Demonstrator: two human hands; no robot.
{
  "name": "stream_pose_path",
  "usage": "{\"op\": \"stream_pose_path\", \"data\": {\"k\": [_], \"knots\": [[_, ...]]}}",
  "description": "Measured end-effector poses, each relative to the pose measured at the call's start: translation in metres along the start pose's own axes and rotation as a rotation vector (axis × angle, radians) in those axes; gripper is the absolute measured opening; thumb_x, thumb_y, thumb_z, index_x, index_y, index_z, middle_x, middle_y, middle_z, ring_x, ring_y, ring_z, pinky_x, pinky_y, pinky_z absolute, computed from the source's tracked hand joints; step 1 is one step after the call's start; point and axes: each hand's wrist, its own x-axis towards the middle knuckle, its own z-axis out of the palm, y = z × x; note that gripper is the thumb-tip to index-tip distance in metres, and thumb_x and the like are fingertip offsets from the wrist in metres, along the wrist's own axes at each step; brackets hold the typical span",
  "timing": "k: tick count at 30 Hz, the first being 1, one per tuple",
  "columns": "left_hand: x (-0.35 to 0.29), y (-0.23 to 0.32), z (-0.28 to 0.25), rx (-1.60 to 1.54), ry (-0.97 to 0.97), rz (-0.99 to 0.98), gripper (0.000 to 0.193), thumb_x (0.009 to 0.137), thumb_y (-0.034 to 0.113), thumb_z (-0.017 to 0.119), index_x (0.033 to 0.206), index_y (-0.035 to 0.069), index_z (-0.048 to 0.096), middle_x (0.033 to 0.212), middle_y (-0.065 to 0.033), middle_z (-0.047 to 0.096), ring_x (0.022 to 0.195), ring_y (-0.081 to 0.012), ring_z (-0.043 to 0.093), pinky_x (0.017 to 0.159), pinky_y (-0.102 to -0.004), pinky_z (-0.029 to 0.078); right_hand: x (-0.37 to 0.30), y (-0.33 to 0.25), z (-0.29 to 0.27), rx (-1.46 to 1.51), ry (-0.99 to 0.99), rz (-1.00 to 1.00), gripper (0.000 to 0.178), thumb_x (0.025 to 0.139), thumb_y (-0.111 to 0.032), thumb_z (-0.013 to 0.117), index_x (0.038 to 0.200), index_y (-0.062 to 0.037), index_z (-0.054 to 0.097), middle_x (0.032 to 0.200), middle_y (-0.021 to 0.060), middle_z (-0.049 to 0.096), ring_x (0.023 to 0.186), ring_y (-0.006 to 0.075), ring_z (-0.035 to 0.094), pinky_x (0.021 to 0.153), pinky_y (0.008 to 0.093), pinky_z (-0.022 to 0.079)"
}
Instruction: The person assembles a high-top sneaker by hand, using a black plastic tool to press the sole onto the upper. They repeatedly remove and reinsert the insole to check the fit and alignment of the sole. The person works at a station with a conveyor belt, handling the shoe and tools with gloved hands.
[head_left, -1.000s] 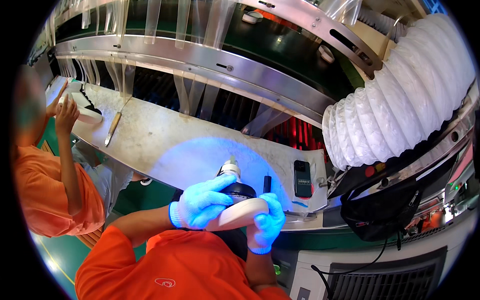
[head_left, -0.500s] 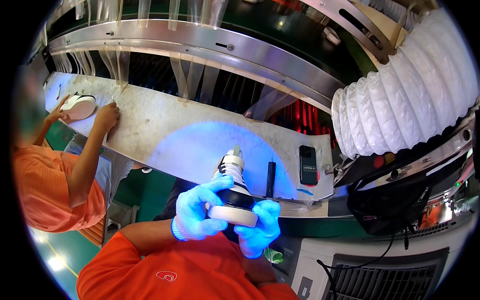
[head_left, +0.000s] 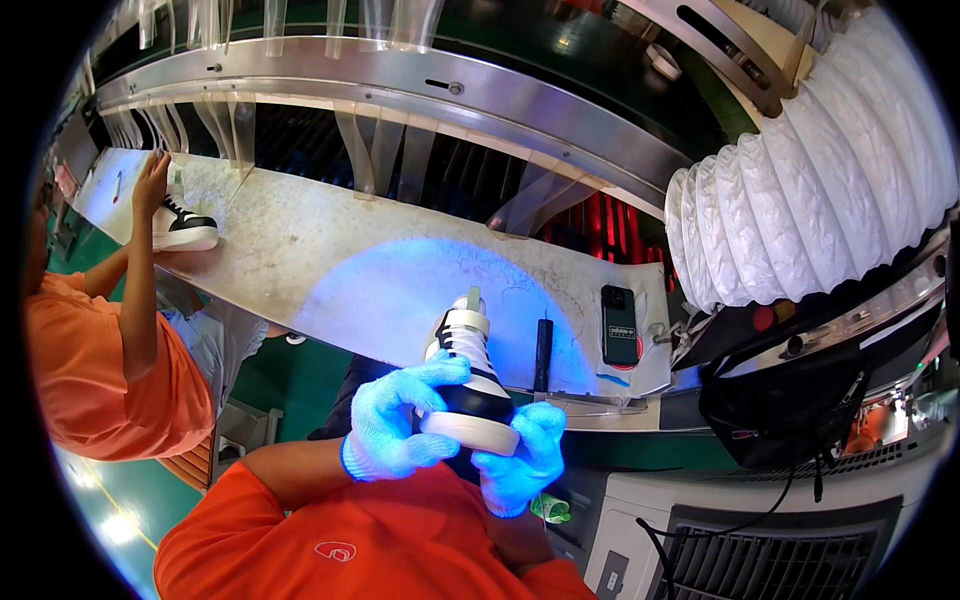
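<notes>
A black-and-white sneaker (head_left: 475, 398) with a thick pale sole is held up just in front of me, toe toward me and tongue pointing away. Wearing a knitted glove, my left hand (head_left: 400, 415) closes on the shoe's left side near the toe, its fingers along the upper and sole. My right hand (head_left: 522, 455), also gloved, grips the right side of the sole at the toe. Blue light falls on both gloves. Beyond the shoe, a dark pen-like tool (head_left: 543, 356) lies on the worktable (head_left: 400, 290), inside the blue-lit patch.
At the left a co-worker in orange (head_left: 110, 360) has a hand at another sneaker (head_left: 185, 228). A phone (head_left: 619, 326) lies on the table's right. A white ribbed duct (head_left: 800, 200) hangs at the right above a black bag (head_left: 785, 410). A metal rail (head_left: 400, 85) spans the far side.
The co-worker's shoe has been turned, from sole showing to standing upright, and their hand has moved up to its top. My hands and sneaker have hardly shifted.
</notes>
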Motion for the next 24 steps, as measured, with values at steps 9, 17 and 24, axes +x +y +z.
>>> {"op": "stream_pose_path", "data": {"k": [9, 17, 24], "knots": [[0.003, 0.001, 0.000, -0.008, 0.012, -0.007, 0.038, 0.086, 0.019, 0.097, 0.106, 0.001, 0.069, 0.145, -0.0324, 0.072, 0.143, -0.0414, 0.067, 0.127, -0.0578, 0.046, -0.001, 0.000, 0.003, -0.009, 0.018, 0.000, 0.054, 0.077, -0.029, 0.104, 0.119, -0.0049, 0.080, 0.110, 0.0081, 0.063, 0.099, 0.0272, 0.061, 0.084, 0.0407, 0.052], [0.006, 0.003, -0.002, -0.033, -0.003, -0.011, 0.036, 0.086, 0.015, 0.096, 0.105, 0.001, 0.070, 0.143, -0.0320, 0.073, 0.141, -0.0411, 0.069, 0.127, -0.0583, 0.046, 0.003, -0.004, 0.005, -0.016, 0.013, 0.001, 0.051, 0.077, -0.023, 0.103, 0.118, -0.0056, 0.079, 0.109, 0.0079, 0.063, 0.097, 0.0264, 0.061, 0.083, 0.0393, 0.052], [0.015, 0.009, -0.015, 0.005, -0.105, -0.064, 0.049, 0.085, 0.018, 0.098, 0.120, -0.001, 0.070, 0.144, -0.0284, 0.072, 0.139, -0.0390, 0.069, 0.127, -0.0566, 0.046, 0.014, -0.014, 0.000, 0.039, -0.079, 0.083, 0.052, 0.074, -0.012, 0.104, 0.115, -0.0067, 0.074, 0.106, 0.0082, 0.065, 0.095, 0.0239, 0.063, 0.080, 0.0357, 0.054]]}}
